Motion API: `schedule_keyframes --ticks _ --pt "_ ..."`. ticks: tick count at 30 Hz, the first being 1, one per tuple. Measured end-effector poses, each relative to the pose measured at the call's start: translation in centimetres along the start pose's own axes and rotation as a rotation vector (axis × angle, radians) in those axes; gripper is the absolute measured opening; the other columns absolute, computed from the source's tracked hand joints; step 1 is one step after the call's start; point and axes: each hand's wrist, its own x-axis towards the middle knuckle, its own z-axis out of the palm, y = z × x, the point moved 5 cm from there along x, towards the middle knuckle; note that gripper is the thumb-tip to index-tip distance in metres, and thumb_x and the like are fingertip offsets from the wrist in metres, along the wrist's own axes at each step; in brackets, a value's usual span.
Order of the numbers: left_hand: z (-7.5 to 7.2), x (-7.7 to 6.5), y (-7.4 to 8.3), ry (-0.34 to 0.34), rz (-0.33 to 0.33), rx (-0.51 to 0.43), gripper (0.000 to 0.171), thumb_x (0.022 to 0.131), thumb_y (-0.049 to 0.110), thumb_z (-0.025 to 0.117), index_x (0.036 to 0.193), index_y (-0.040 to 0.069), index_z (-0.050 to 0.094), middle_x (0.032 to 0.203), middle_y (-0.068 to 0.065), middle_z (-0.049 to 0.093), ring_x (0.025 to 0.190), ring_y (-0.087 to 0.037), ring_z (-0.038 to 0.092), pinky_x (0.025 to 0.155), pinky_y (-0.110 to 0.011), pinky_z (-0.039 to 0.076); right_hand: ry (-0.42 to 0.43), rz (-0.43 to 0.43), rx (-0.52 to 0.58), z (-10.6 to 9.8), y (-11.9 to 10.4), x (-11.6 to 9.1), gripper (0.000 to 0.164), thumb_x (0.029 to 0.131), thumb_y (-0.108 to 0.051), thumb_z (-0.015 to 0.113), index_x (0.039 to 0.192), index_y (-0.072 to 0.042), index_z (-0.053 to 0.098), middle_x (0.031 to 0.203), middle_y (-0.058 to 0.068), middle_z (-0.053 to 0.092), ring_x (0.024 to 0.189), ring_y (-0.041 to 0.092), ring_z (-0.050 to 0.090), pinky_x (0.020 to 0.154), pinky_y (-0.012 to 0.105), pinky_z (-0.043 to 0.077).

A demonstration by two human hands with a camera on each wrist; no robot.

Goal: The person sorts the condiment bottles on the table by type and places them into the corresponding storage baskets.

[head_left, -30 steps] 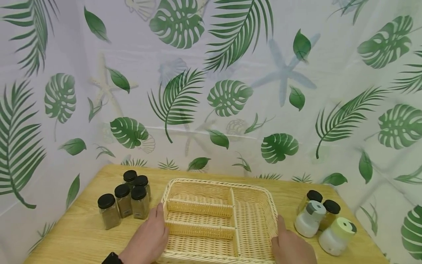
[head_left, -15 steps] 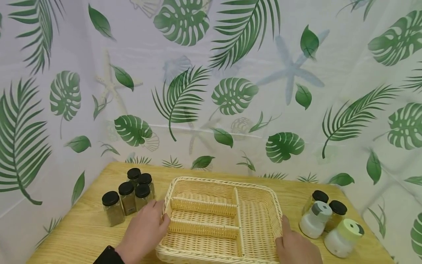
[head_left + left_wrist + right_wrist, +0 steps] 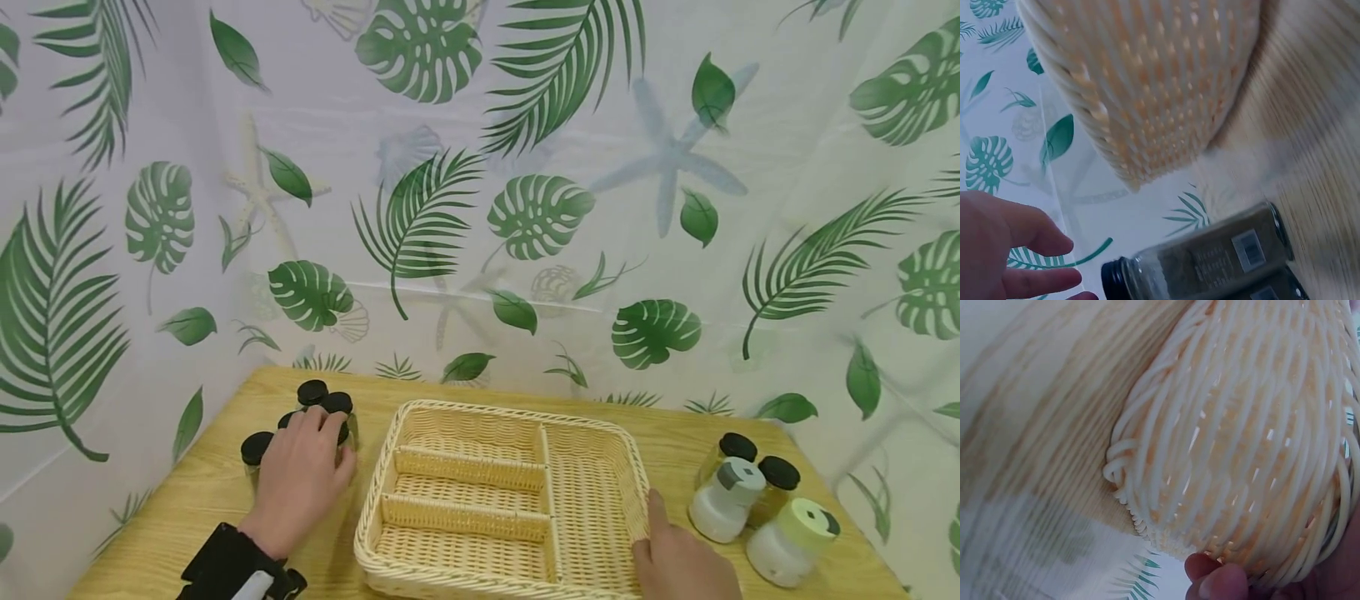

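A woven basket with several compartments lies in the middle of the wooden table. At its right rim, my right hand grips the basket, thumb and fingers around the edge in the right wrist view. My left hand hovers over the group of spice jars to the basket's left, partly hiding them. In the left wrist view its fingertips stand just short of the black lid of a spice jar, apart from it. Black-lidded jars show around that hand.
Right of the basket stand two black-lidded jars, a white shaker with a grey top and another with a yellow-green top. A leaf-printed cloth hangs behind the table.
My left hand has let go of the basket's left side and moved left and away to the spice jars. The right hand stays on the basket; the head view has shifted slightly.
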Motion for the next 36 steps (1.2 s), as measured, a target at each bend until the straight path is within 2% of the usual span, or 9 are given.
schedule_keyframes --ticks 4,13,22,29,36 --pt "0.7 0.3 -0.6 0.001 0.002 0.022 0.027 0.081 0.013 0.074 0.102 -0.002 0.07 0.09 -0.016 0.058 0.077 -0.031 0.056 0.062 -0.043 0.048 0.002 0.0 -0.004 -0.1 0.2 -0.2 0.07 0.1 -0.025 0.049 0.155 0.009 0.02 0.057 0.002 0.053 0.044 0.015 0.041 0.044 0.034 0.03" --pt "2.1 0.8 -1.0 -0.061 -0.027 0.039 0.023 0.083 0.014 0.074 0.098 -0.002 0.067 0.092 -0.018 0.055 0.075 -0.032 0.056 0.047 -0.04 0.044 0.024 -0.005 -0.005 -0.2 0.1 -0.5 0.069 0.1 -0.025 0.049 0.154 0.01 0.022 0.057 0.002 0.053 0.045 0.016 0.042 0.045 0.034 0.031" --pt "2.2 0.9 -0.7 -0.086 -0.046 0.012 0.027 0.082 0.012 0.076 0.098 -0.004 0.063 0.093 -0.021 0.055 0.083 -0.037 0.058 0.049 -0.042 0.048 0.034 0.013 0.002 0.2 0.5 -0.5 0.069 0.1 -0.024 0.049 0.155 0.008 0.022 0.056 0.002 0.052 0.043 0.014 0.037 0.044 0.033 0.029" --pt "2.4 0.8 -0.8 -0.124 -0.059 -0.009 0.025 0.083 0.013 0.074 0.098 -0.002 0.061 0.088 -0.02 0.057 0.082 -0.037 0.059 0.051 -0.043 0.049 0.042 0.009 0.034 0.3 0.5 -0.7 0.069 0.099 -0.023 0.048 0.155 0.007 0.022 0.052 0.001 0.049 0.042 0.013 0.029 0.043 0.032 0.025" --pt "2.0 0.5 -0.9 -0.123 -0.043 -0.034 0.021 0.082 0.01 0.074 0.091 -0.002 0.059 0.083 -0.018 0.054 0.078 -0.036 0.057 0.056 -0.044 0.049 0.056 -0.002 0.035 0.4 0.2 -0.9 0.069 0.099 -0.023 0.048 0.155 0.007 0.023 0.052 0.0 0.049 0.043 0.013 0.028 0.043 0.031 0.025"
